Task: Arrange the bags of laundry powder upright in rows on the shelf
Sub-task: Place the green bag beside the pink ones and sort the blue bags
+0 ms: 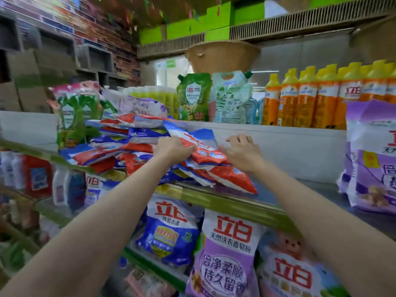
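A messy heap of red, white and blue laundry powder bags [120,151] lies flat on the shelf [231,202] in front of me. The top bag [199,144] is tilted up at its right end. My left hand [171,147] grips that bag along its left edge, fingers curled over it. My right hand [242,151] touches the bag's right side, its fingers spread and slightly bent against the white back panel [300,151]. Purple laundry powder bags [372,159] stand upright at the right end of the same shelf.
Green and pink bags [75,112] stand at the left behind the heap. Green refill pouches [194,97] and orange bottles with yellow caps [310,97] line the top ledge. Blue and purple bags [227,254] fill the shelf below. Bare shelf floor [304,196] lies between heap and purple bags.
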Demonstrator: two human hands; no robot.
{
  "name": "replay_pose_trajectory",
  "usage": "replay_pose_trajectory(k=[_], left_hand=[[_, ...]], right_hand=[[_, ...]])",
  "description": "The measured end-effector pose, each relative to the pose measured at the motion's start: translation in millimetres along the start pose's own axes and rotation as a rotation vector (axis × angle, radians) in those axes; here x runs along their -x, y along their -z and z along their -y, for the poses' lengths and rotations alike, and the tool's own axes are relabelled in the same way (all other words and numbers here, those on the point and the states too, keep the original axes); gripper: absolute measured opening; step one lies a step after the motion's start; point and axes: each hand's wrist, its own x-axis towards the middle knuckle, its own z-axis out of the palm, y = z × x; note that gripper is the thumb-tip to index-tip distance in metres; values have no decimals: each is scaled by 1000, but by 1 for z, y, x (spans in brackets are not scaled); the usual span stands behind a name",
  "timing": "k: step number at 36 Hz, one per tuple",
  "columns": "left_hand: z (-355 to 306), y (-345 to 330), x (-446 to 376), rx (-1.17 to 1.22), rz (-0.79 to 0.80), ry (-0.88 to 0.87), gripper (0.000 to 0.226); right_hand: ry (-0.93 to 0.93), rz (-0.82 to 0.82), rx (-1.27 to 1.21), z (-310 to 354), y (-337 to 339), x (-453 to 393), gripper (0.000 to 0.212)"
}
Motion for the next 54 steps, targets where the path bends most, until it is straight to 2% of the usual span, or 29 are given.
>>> replay_pose_trajectory(k=[1,2,4,6,10,14,17,20,23,26,29,30,33,35,37,39,41,42,46,50,52,54], left_hand=[[-2,-1,-6,-41,44,8,71],[-5,-2,-12,-73,83,28,75],[-10,-2,-23,-104,121,85,84],[-15,0,-30,-119,92,134,83],[-22,-4,-41,-125,44,168,68],[-37,-10,-48,-227,-25,103,61],[-49,-11,-50,-258,-49,-3,36],[-58,-12,-49,-227,-71,-54,30],[-64,-14,-48,-152,-112,-36,46],[-61,-12,-53,16,-119,-35,49],[-63,-10,-59,227,-133,-59,43],[-65,-11,-62,306,-142,-63,45],[-78,-19,-73,611,-158,-72,44],[-91,-29,-80,870,-131,-59,34],[-107,-39,-85,1097,-94,-35,17],[-126,-49,-91,1233,-36,-7,23],[-144,-63,-97,1280,69,-9,26],[-151,-71,-101,1310,135,-23,28],[-176,-110,-116,1312,239,-16,28],[-195,-136,-120,1194,135,43,8],[-199,-147,-123,1112,156,73,25],[-200,-157,-123,1145,283,114,33]], right_hand=[[-21,47,-33,-4,-3,-6,83],[-50,94,-72,-9,-7,-13,82],[-105,174,-135,-17,-15,-26,59],[-116,236,-191,-22,-20,-33,57],[-135,300,-284,-32,-34,-49,59],[-174,296,-369,-43,-36,-64,59],[-199,365,-493,-48,-44,-71,60],[-236,352,-630,-50,-53,-78,59],[-325,247,-810,-54,-57,-83,53],[-438,275,-1055,-63,-60,-85,47],[-495,398,-1177,-76,-56,-86,21],[-491,392,-1217,-80,-52,-85,11],[-478,272,-1285,-96,-37,-82,9],[-474,176,-1345,-111,-26,-77,6],[-495,74,-1405,-130,-17,-72,13],[-515,-34,-1431,-149,-11,-69,26],[-544,-142,-1437,-166,-9,-66,52],[-567,-187,-1435,-174,-10,-64,56],[-659,-326,-1371,-198,-11,-52,53],[-716,-395,-1297,-214,-16,-49,50],[-748,-399,-1214,-217,-18,-49,45],[-796,-380,-1094,-221,-23,-51,38]])
